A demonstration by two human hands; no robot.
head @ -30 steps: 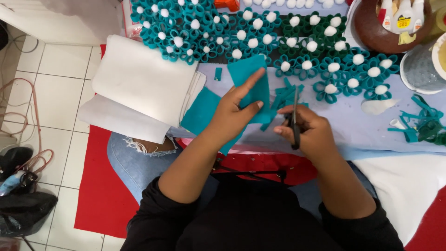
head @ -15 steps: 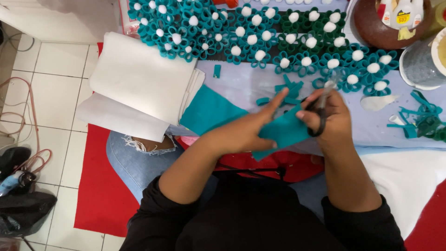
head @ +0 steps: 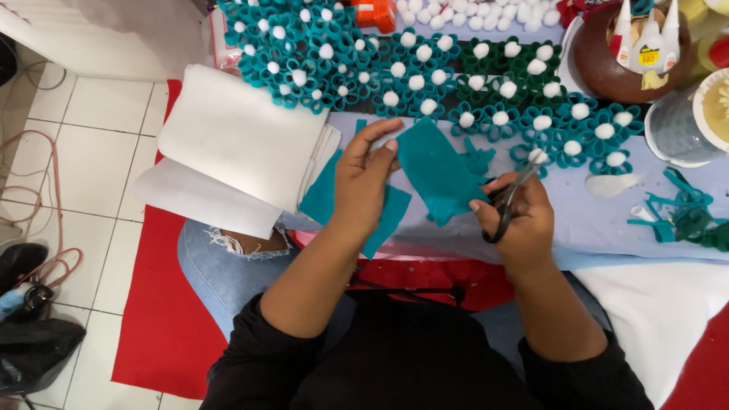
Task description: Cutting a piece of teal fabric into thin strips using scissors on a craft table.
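At far left, a stack of white sheets (head: 235, 152) lies on the table (head: 607, 220), overhanging its near edge. Just right of it, your left hand (head: 364, 186) pinches the teal felt piece (head: 437, 171) at its upper left corner, thumb and fingers clamped on the cloth; a second teal layer (head: 323, 193) shows under your wrist. The felt piece is one roughly four-sided scrap, its long axis running from upper left to lower right, the lower point aimed toward your right hand (head: 520, 220). Your right hand is closed around the black handles of one pair of scissors (head: 509, 193), whose blades slant up to the right, tips near a flower; whether the blades bite the felt cannot be told. The two hands are apart, with the felt between them. Behind them, teal and green felt flowers (head: 425, 76) with white centres lie in rows, too many and too overlapped to count. At upper right, a brown bowl (head: 592, 64) holds three small glue bottles (head: 645, 38). At right, a pale round container (head: 676, 129) stands beside teal felt offcuts (head: 683, 216).
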